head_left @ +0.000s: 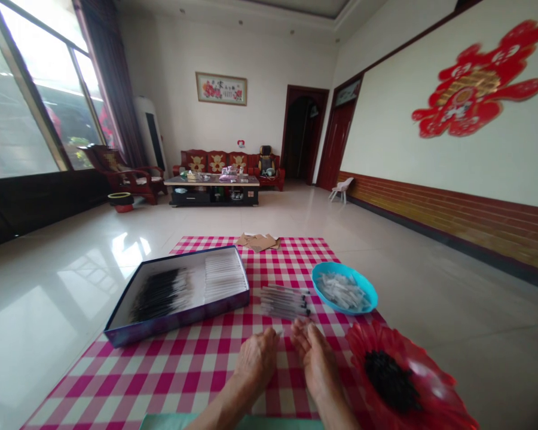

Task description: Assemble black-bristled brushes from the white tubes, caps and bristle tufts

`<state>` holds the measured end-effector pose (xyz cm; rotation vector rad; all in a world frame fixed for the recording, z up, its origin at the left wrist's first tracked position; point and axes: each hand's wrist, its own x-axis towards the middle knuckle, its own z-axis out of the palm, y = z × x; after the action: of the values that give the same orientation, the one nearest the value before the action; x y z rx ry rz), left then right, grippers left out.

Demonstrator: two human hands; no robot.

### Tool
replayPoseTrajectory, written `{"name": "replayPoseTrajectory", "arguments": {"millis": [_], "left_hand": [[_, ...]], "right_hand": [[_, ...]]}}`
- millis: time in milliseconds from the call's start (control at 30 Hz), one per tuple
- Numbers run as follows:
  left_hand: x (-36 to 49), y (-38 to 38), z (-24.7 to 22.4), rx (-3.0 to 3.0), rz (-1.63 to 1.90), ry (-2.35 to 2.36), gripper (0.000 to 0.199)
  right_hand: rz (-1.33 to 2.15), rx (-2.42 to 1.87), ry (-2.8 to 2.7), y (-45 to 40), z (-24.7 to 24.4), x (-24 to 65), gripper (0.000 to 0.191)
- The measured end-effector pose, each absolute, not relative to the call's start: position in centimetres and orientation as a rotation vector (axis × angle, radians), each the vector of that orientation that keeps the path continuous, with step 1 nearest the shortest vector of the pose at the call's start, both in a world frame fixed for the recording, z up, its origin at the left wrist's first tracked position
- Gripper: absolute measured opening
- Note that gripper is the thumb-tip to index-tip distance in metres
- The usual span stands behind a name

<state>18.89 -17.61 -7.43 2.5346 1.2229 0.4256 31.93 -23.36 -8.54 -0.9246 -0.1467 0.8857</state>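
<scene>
Evidently, the shallow box (pixel 179 323) at left on the desk (pixel 130 382) keeps dark slender pieces (pixel 159 295) apart from white ones (pixel 224 275). The left hand (pixel 256 357) pinches a small pale piece (pixel 280 334); beyond, clear sticks (pixel 282 300) lie side by side, probably for easy counting. The right hand (pixel 319 361) is half-curled, its grip unclear. Rightward, a blue bowl (pixel 372 292) and red dish (pixel 434 364) hold loose parts, seemingly within reach.

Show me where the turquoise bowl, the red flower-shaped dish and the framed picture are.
Turquoise bowl (pixel 363 280): head view, on its bare inner wall, far right side.
Red flower-shaped dish (pixel 434 371): head view, on the petals right of the dark pieces.
Framed picture (pixel 221 89): head view, middle of its face.
</scene>
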Motion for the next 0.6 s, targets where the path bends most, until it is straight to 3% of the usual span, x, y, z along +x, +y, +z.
{"name": "replayPoseTrajectory", "arguments": {"millis": [267,400,600], "left_hand": [[19.0,-17.3,-8.7,2.62,0.333,1.236,0.025],[19.0,-17.2,-8.8,2.602,0.259,1.232,0.024],[19.0,-17.0,-9.0,2.613,0.251,1.17,0.024]], "right_hand": [[0.748,-1.156,-0.391,-23.3,-6.7,31.2,0.05],[0.496,-1.508,-0.776,-21.7,-3.9,34.7,0.053],[0.185,-1.766,-0.931,-19.6,-0.8,44.3,0.017]]}}
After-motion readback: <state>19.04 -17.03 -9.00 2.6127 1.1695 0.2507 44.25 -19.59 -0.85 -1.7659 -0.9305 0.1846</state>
